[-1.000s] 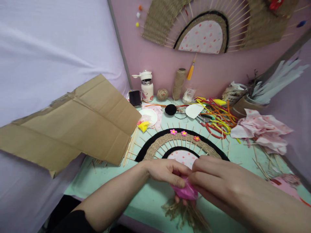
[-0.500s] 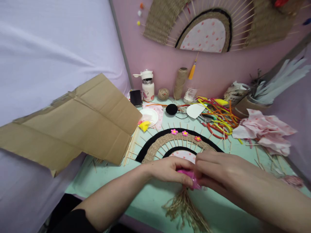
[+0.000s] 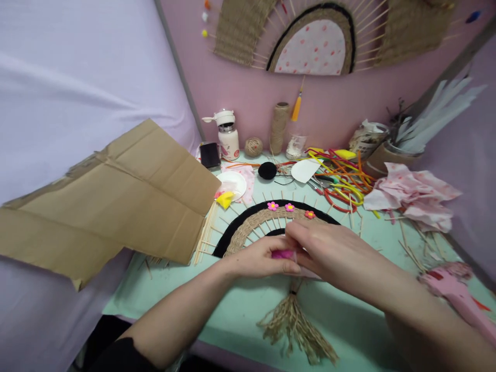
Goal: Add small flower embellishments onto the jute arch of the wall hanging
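My left hand [image 3: 260,258] is closed around a small bright pink packet [image 3: 283,254] that looks like plastic wrapping with something soft inside. At the packet's right end my right hand [image 3: 329,250] is pinched, its fingertips mostly hidden behind the knuckles. Beneath and behind both hands lies a half-round woven piece [image 3: 248,226] with black bands and thin sticks radiating out. Three flowers, two pink [image 3: 290,207] and one red-orange [image 3: 309,214], sit on its woven band. Toward me hangs a raffia-like tassel [image 3: 296,320], tied with a dark band.
Cardboard [image 3: 151,186] leans at the left. Behind the woven piece are a white bottle [image 3: 229,142], twine spool [image 3: 279,126], black ball [image 3: 267,170] and tangled coloured strips [image 3: 344,175]. Crumpled pink cloth [image 3: 413,196] and a pink glue gun [image 3: 451,289] lie at the right.
Both hands have moved slightly up and left with the pink packet, away from the tassel. The view has shifted, and the pink glue gun now shows at the right.
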Action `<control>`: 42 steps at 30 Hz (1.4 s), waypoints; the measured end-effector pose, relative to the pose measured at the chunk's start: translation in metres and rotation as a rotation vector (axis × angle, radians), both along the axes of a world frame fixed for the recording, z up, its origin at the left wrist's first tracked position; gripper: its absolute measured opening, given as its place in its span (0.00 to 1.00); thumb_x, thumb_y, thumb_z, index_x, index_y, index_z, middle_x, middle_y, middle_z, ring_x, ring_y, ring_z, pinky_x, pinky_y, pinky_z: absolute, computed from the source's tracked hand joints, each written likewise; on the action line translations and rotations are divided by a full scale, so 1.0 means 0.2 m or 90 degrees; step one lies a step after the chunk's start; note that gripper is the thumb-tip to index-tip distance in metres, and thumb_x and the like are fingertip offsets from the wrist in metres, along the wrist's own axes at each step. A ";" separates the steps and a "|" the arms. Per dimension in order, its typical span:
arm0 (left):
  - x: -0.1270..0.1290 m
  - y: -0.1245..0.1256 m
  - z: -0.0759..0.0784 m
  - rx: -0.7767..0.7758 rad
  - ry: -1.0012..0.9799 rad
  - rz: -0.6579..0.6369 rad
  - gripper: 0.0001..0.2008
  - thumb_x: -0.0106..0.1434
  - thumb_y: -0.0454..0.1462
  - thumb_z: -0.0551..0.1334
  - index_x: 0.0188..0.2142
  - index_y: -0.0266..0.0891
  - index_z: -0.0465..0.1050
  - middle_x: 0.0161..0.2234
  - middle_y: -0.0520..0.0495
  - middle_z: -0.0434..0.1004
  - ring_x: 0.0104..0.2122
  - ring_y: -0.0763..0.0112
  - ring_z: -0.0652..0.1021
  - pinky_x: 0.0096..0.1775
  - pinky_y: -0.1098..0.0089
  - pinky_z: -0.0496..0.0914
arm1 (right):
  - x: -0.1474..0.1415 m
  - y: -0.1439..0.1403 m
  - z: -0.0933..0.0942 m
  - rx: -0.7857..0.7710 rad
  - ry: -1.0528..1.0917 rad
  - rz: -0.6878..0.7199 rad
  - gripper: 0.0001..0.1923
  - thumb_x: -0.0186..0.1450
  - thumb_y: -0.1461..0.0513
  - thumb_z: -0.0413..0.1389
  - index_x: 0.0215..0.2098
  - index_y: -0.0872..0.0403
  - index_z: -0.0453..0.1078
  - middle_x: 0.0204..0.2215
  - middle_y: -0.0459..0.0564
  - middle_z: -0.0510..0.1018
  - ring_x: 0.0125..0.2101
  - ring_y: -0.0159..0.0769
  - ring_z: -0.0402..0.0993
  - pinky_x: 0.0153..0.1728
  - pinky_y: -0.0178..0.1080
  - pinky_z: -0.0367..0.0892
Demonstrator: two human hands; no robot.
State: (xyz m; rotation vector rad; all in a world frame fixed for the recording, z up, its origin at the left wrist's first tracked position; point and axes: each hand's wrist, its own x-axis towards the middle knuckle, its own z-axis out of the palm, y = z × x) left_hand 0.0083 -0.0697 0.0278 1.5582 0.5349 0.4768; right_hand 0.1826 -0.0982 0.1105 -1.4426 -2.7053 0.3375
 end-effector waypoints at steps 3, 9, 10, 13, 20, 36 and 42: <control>0.00 0.01 0.01 0.007 0.015 0.069 0.16 0.56 0.48 0.68 0.34 0.36 0.74 0.32 0.51 0.71 0.36 0.70 0.71 0.42 0.70 0.66 | -0.01 0.04 -0.01 0.021 0.027 -0.037 0.04 0.62 0.65 0.57 0.30 0.54 0.64 0.29 0.48 0.73 0.26 0.32 0.66 0.24 0.35 0.50; 0.01 0.02 -0.01 -0.167 -0.053 0.050 0.28 0.54 0.58 0.66 0.38 0.35 0.77 0.32 0.48 0.73 0.30 0.73 0.71 0.34 0.72 0.66 | 0.20 0.12 0.06 -0.220 0.273 0.051 0.07 0.67 0.57 0.55 0.39 0.51 0.71 0.32 0.45 0.77 0.30 0.31 0.71 0.29 0.33 0.63; 0.00 0.02 -0.02 -0.212 -0.095 0.047 0.30 0.54 0.59 0.66 0.42 0.36 0.77 0.34 0.46 0.74 0.30 0.73 0.71 0.33 0.72 0.66 | 0.24 0.13 0.07 -0.189 0.292 0.001 0.10 0.66 0.56 0.56 0.42 0.51 0.71 0.33 0.46 0.77 0.31 0.32 0.72 0.30 0.34 0.64; 0.00 0.02 -0.05 -0.308 -0.182 0.053 0.34 0.46 0.52 0.74 0.49 0.39 0.74 0.35 0.46 0.75 0.30 0.74 0.73 0.31 0.74 0.65 | 0.28 0.15 0.05 -0.099 0.249 -0.058 0.13 0.63 0.57 0.60 0.46 0.51 0.72 0.36 0.48 0.77 0.34 0.35 0.73 0.32 0.36 0.65; 0.01 0.03 -0.05 -0.294 -0.151 0.155 0.30 0.47 0.46 0.75 0.47 0.37 0.72 0.26 0.54 0.74 0.23 0.77 0.72 0.28 0.74 0.66 | 0.16 0.13 0.03 -0.109 0.277 0.084 0.10 0.68 0.60 0.56 0.48 0.48 0.70 0.46 0.50 0.72 0.43 0.36 0.72 0.43 0.39 0.66; -0.01 0.03 0.02 -0.065 0.008 0.135 0.20 0.56 0.51 0.69 0.35 0.35 0.74 0.32 0.47 0.78 0.34 0.70 0.76 0.41 0.69 0.69 | 0.06 0.13 -0.01 -0.011 0.240 0.047 0.11 0.69 0.64 0.51 0.31 0.55 0.73 0.29 0.48 0.73 0.30 0.32 0.68 0.33 0.36 0.60; -0.02 0.04 0.00 -0.108 -0.045 0.138 0.20 0.57 0.51 0.67 0.33 0.35 0.73 0.28 0.49 0.76 0.29 0.72 0.75 0.36 0.70 0.69 | 0.06 0.14 -0.02 -0.059 0.318 0.021 0.13 0.71 0.61 0.48 0.33 0.54 0.73 0.31 0.48 0.75 0.31 0.33 0.69 0.35 0.37 0.63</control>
